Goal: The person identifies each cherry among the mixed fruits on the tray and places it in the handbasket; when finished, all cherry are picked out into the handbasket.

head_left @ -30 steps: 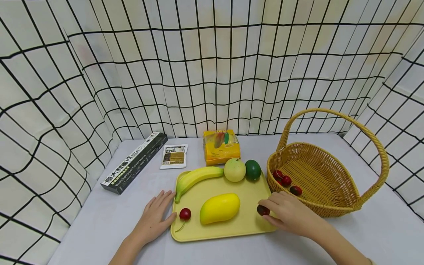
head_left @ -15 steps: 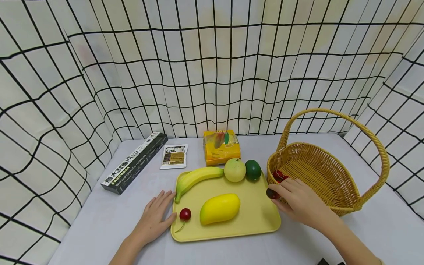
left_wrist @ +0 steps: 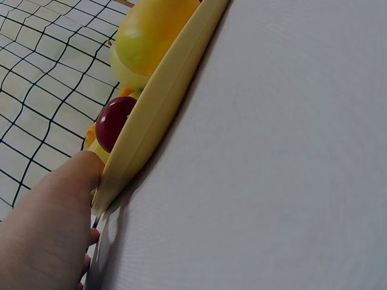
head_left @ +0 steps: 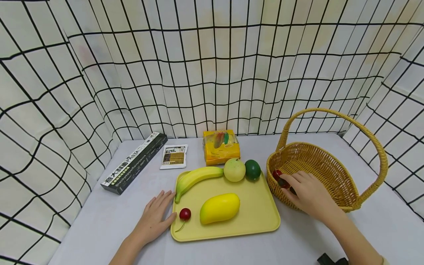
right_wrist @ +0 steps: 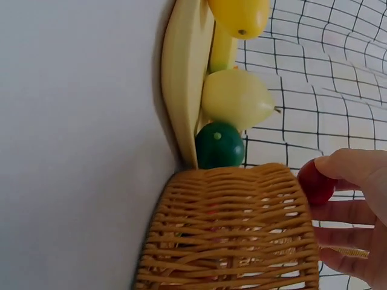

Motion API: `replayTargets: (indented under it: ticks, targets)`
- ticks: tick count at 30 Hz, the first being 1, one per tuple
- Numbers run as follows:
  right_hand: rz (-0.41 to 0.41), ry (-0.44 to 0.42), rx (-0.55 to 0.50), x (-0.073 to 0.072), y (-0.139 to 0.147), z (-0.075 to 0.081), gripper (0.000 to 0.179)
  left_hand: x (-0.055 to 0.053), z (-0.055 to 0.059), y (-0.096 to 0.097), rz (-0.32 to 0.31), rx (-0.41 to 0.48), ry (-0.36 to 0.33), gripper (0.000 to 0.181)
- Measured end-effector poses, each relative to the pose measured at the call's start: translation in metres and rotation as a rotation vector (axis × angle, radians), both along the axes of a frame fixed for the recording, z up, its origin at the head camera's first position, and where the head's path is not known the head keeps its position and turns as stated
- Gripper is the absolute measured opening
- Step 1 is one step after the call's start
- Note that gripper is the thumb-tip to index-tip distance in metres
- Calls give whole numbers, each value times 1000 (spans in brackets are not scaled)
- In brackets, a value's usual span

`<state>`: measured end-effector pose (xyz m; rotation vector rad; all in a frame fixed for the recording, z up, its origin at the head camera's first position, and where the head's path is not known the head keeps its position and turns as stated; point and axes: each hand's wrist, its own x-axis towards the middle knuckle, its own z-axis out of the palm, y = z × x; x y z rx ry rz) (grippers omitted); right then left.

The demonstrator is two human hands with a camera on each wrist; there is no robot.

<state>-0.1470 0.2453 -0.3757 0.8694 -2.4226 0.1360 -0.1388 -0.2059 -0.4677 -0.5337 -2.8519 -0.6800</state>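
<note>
My right hand [head_left: 309, 195] pinches a small dark red fruit [right_wrist: 317, 182] between thumb and fingers, over the near left rim of the wicker basket [head_left: 326, 163]. Inside the basket, red cherries [head_left: 276, 174] show beside the fingers, partly hidden. My left hand [head_left: 155, 218] lies with fingers extended at the left edge of the yellow tray [head_left: 255, 222], its thumb touching the rim. A cherry with a stem [head_left: 185, 214] is on the tray near that thumb. A mango [head_left: 220, 208], a banana [head_left: 198, 178], a pale green round fruit [head_left: 235, 170] and a dark green fruit [head_left: 253, 170] share the tray.
Behind the tray stand a yellow package [head_left: 221, 148], a white sachet [head_left: 173, 156] and a long black pasta box [head_left: 135, 163]. The basket's tall handle [head_left: 334, 110] arches up on the right. Black-gridded white cloth [head_left: 212, 73] surrounds the table.
My right hand has carried the dark red fruit from above the tray's right side rightward and up to the basket rim. The left hand has stayed at the tray's edge.
</note>
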Motion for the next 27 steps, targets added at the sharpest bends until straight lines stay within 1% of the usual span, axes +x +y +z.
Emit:
replayTargets:
  ticks: [2,4,9,13,16,19,25,27]
  targets:
    - [-28,-22,2,-3,3,-2,38,0,0,0,0,1,0,61]
    - [-58,-70,-6,-6,6,-4,37,0,0,0,-1,0,1,61]
    - [-130,-257,-41,-11,13,-6,35,-1,0,0,-1,4,1,60]
    - [-154,-373,-77,-15,18,-9,35,-1,-1,1,0,-2,-1,60]
    - [-145,-436,-96,-19,20,-11,35,0,0,1,2,-7,-9,60]
    - [-117,-475,-94,-23,21,-13,34,0,1,1,5,-12,-22,60]
    - [-41,-508,-85,-31,24,-14,30,0,1,0,4,-8,-33,60]
    - [-22,-528,-81,-33,25,-14,29,0,1,0,2,-5,-27,61]
